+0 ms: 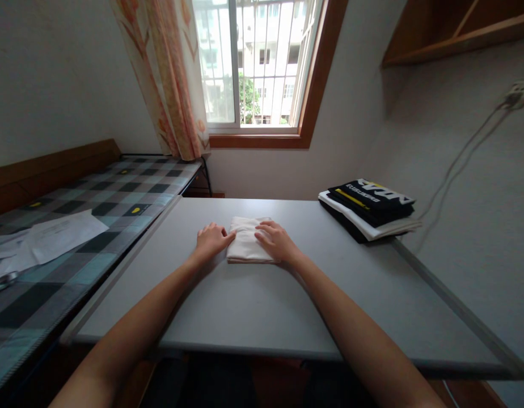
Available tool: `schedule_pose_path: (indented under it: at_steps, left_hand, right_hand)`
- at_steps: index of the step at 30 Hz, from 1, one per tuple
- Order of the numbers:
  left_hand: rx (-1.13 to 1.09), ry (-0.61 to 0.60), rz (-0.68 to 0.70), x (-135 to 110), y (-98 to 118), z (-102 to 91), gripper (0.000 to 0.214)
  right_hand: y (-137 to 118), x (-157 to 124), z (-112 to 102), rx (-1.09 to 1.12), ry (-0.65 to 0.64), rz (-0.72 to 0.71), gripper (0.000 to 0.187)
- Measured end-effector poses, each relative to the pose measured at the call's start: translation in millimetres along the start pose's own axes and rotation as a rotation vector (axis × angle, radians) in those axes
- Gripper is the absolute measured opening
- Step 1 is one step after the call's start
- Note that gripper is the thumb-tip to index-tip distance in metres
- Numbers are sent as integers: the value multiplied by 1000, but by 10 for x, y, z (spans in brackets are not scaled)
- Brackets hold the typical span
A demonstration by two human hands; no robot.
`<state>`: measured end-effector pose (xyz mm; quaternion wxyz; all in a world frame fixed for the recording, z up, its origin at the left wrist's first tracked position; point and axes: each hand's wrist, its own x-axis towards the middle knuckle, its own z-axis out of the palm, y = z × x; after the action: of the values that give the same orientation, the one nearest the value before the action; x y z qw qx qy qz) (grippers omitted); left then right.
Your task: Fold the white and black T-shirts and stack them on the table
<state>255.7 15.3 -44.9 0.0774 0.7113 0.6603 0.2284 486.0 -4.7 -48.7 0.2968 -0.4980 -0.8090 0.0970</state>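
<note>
A folded white cloth point(245, 243) lies in the middle of the grey table point(253, 300). My left hand point(211, 240) rests on the table at the cloth's left edge, fingers bent, fingertips touching the fabric. My right hand point(277, 241) lies on the cloth's right side, fingers stretched out flat over it. Both forearms reach in from the near edge of the table.
A stack of folded black and white garments point(368, 208) sits at the table's far right. A bed with a checked cover point(96, 226) and white papers point(53, 238) stands to the left. Behind are a window point(253, 62), a curtain point(168, 79), and a wall shelf point(457, 28) upper right.
</note>
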Motion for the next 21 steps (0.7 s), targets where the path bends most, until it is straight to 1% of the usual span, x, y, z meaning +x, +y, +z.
schedule_pose_path:
  at_steps: [2, 3, 5, 7, 11, 14, 15, 17, 19, 21]
  left_hand:
    - [39, -26, 3, -9, 26, -10, 46]
    - [33, -48, 2, -6, 30, -8, 47]
    - [-11, -104, -12, 13, 23, 6, 46]
    - [-99, -169, -30, 43, 1, 24, 44]
    - [-334, -255, -35, 95, -22, 26, 39]
    - [-579, -260, -82, 84, 22, 1, 34]
    - [-670, -255, -111, 69, 46, -7, 35]
    - [-825, -250, -151, 27, 92, -21, 46]
    - [-903, -279, -135, -5, 118, -37, 55]
    - [-907, -306, -83, 5, 117, -72, 55]
  right_hand:
    - [2, 14, -31, -47, 116, 150, 29]
    - [9, 17, -44, -76, 140, 223, 27]
    - [34, 17, -56, -108, 136, 335, 23]
    - [72, 18, -48, -99, 122, 387, 20]
    - [150, 32, -2, -41, 143, 395, 17]
    - [185, 46, 23, -7, 158, 394, 17]
    - [193, 49, 28, 4, 162, 395, 17]
    - [213, 56, 37, 30, 171, 397, 18]
    - [241, 61, 44, 62, 190, 400, 18]
    - [280, 63, 52, 92, 217, 397, 19]
